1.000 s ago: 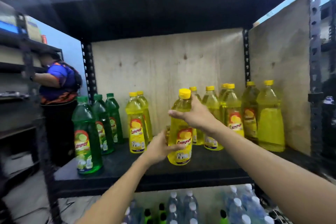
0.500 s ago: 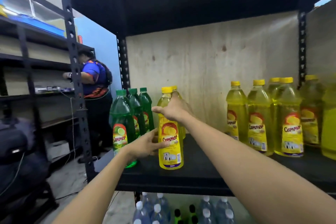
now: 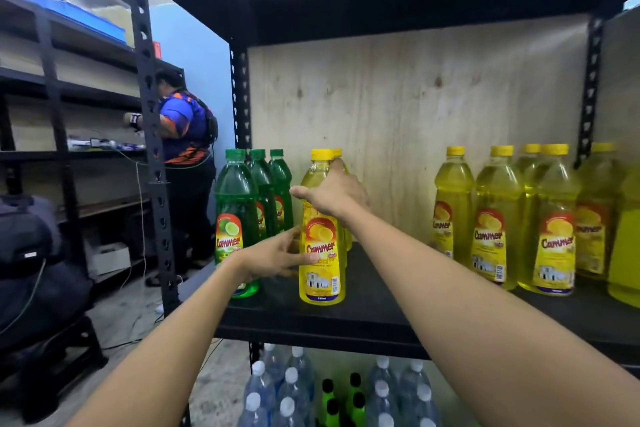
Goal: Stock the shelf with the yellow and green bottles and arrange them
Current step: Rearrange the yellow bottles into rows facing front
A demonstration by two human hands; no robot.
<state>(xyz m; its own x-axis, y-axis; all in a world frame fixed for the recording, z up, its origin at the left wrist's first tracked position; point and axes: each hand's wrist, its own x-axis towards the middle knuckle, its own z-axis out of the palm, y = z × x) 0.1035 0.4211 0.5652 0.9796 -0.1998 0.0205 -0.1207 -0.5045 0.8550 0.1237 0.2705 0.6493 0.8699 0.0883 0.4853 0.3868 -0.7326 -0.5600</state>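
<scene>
A yellow bottle (image 3: 322, 274) with a yellow cap stands upright near the front edge of the black shelf board (image 3: 381, 308). My right hand (image 3: 334, 198) wraps its shoulder from the right. My left hand (image 3: 277, 256) holds its lower label from the left, thumb across the front. Another yellow bottle (image 3: 337, 153) stands right behind it, mostly hidden. Three green bottles (image 3: 235, 204) line up front to back just left of it. Several more yellow bottles (image 3: 498, 218) stand in a group at the shelf's right.
A bare gap of shelf lies between the held bottle and the right group. The plywood back panel (image 3: 398, 97) closes the rear. Clear water bottles (image 3: 291, 388) stand underneath. A person (image 3: 183, 128) works at the neighbouring rack, past the black upright post (image 3: 152, 149).
Both hands have carried the yellow bottle leftward from the shelf's middle to the spot beside the green bottles. My view has turned left with it.
</scene>
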